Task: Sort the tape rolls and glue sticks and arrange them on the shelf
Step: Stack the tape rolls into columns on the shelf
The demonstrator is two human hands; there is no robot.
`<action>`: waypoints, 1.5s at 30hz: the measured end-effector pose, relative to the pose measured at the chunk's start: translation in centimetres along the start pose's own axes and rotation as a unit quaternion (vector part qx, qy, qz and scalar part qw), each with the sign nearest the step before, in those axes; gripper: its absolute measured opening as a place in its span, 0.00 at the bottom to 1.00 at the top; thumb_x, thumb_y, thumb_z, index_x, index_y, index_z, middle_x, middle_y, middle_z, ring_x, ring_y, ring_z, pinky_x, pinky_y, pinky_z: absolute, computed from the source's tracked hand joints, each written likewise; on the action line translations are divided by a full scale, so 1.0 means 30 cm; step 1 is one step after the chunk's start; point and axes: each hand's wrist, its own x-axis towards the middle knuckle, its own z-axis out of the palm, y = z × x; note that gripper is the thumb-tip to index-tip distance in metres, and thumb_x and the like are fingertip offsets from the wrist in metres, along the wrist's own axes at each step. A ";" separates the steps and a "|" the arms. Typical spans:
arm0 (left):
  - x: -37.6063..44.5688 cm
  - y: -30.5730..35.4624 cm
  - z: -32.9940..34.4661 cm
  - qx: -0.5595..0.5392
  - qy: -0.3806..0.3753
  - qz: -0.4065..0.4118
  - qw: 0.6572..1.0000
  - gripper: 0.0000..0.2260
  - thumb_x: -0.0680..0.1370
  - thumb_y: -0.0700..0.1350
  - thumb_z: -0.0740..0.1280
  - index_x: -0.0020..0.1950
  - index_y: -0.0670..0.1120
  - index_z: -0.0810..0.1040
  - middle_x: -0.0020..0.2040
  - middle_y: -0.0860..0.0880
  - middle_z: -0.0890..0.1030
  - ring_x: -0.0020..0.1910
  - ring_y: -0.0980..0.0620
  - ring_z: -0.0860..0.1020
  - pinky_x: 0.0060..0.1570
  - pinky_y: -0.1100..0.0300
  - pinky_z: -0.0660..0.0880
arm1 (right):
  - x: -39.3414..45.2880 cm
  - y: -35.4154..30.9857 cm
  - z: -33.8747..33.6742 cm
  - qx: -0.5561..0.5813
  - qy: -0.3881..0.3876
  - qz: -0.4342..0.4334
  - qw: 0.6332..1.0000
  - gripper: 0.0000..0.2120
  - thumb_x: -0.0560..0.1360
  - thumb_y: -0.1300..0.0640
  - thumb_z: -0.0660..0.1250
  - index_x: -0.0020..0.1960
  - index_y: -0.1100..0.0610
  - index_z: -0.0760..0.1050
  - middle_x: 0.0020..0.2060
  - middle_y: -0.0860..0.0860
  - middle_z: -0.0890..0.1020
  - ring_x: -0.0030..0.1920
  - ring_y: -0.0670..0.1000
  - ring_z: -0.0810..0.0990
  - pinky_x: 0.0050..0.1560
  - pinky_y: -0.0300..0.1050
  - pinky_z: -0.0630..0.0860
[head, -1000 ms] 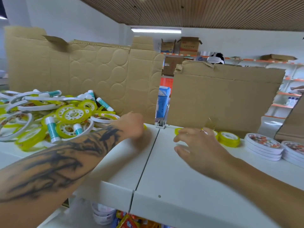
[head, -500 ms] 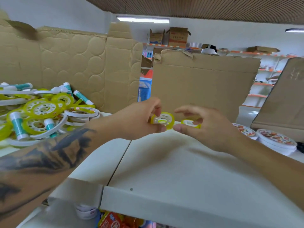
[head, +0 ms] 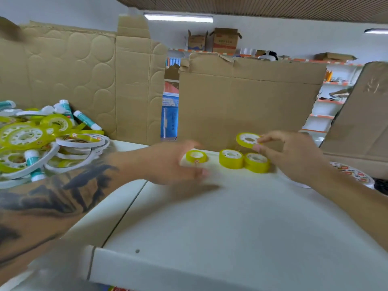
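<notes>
Our right hand [head: 294,156], at three o'clock, pinches a thin yellow tape roll [head: 248,140] just above two thicker yellow rolls [head: 243,161] that sit touching on the white shelf [head: 210,217], apparently to group like with like. Our left hand [head: 174,162], blurred, seems loosely spread beside a lone roll [head: 196,156]. At nine o'clock lies the unsorted pile [head: 42,141] of tape and glue sticks.

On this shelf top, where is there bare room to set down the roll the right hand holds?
The near half of the white shelf is bare, from the front edge up to both hands. The right hand pinches a yellow roll above two standing rolls. A small gap separates them from the roll by the left hand. The pile at far left is crowded.
</notes>
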 end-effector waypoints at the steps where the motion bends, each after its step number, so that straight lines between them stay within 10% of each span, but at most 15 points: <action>1: -0.014 -0.012 0.017 0.017 -0.017 -0.003 1.000 0.32 0.71 0.75 0.64 0.71 0.64 0.66 0.67 0.61 0.74 0.67 0.53 0.73 0.68 0.53 0.70 | 0.000 0.025 0.004 -0.027 0.000 0.017 0.999 0.09 0.75 0.39 0.70 0.51 0.42 0.82 0.50 0.45 0.85 0.48 0.51 0.79 0.49 0.46 0.73; 23: -0.040 -0.081 0.049 0.008 -0.098 0.057 0.994 0.35 0.67 0.81 0.57 0.70 0.67 0.69 0.69 0.65 0.69 0.71 0.61 0.67 0.74 0.54 0.65 | -0.027 0.077 0.035 -0.129 -0.054 0.051 0.989 0.08 0.76 0.39 0.67 0.49 0.42 0.78 0.38 0.33 0.74 0.48 0.50 0.74 0.58 0.52 0.70; 35: -0.171 -0.280 -0.189 0.196 0.176 -0.146 0.954 0.12 0.80 0.61 0.61 0.57 0.58 0.78 0.56 0.54 0.83 0.54 0.46 0.79 0.54 0.51 0.78 | -0.039 -0.102 0.040 -0.138 -0.081 -0.035 0.987 0.11 0.74 0.33 0.58 0.52 0.34 0.72 0.57 0.34 0.75 0.59 0.48 0.77 0.65 0.54 0.66; 45: -0.306 -0.470 -0.235 0.282 0.196 -0.231 0.910 0.16 0.74 0.66 0.66 0.54 0.59 0.83 0.48 0.54 0.78 0.51 0.48 0.76 0.48 0.53 0.70 | -0.013 -0.472 0.215 -0.160 -0.171 -0.209 0.949 0.22 0.77 0.31 0.51 0.61 0.40 0.73 0.67 0.36 0.70 0.67 0.43 0.70 0.70 0.46 0.55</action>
